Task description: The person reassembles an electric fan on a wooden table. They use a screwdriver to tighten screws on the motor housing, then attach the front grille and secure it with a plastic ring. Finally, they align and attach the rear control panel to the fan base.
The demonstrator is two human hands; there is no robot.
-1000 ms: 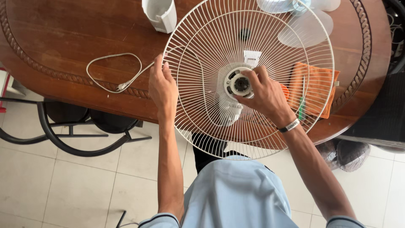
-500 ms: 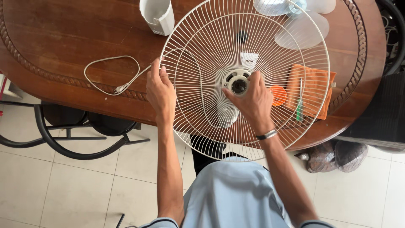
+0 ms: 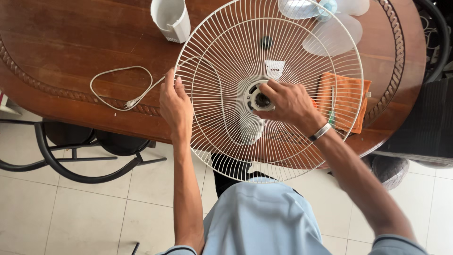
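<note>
Fingers of the left hand [image 3: 175,105] curl around the outer rim of the round white wire fan guard [image 3: 222,56], closed on the wire at its left side. The right hand [image 3: 289,104] sits at the middle of the guard, its fingertips pinched on the white plastic hub ring [image 3: 257,99].

The guard tilts over the near edge of the oval dark wooden table [image 3: 71,47]; its lower arc hangs past that edge above the pale tiled floor [image 3: 71,212] and the person's light blue shirt [image 3: 262,217], and its top is cut off by the frame.

Open tabletop lies toward the far left corner. A white power cord [image 3: 118,87] loops close to the near edge, just beside the left hand, and a white plastic housing [image 3: 171,19] stands at the far edge, partly cropped.

Seen only through the wires are an orange cloth [image 3: 347,99] near the right edge and translucent fan blades [image 3: 330,33] at the far right. What lies under the right hand cannot be made out.
</note>
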